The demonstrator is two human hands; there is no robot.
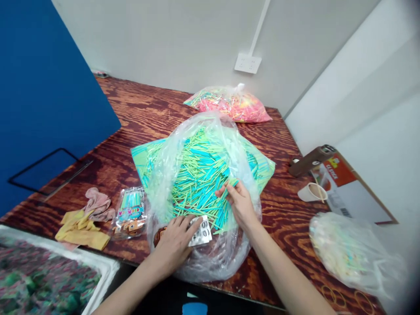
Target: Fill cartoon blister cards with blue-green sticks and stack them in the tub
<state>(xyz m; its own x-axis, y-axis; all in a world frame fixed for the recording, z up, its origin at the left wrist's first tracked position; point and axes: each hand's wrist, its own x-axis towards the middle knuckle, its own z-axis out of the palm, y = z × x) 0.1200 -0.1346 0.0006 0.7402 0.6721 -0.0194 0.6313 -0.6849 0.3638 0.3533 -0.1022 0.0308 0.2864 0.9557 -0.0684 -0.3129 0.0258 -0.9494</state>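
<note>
Near left over the open bag (213,270), the left hand (175,238) covers a printed sheet (205,232), grip unclear, while farther right the right hand (242,203) pinches thin sticks (233,181), best held lightly.

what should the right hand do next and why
I'd probably lift the right hand slightly off the pile: its fingertips seem to pinch a few green sticks above the open bag, so raising them would separate them from the loose ones, while the left hand covers part of a white printed sheet.
</note>
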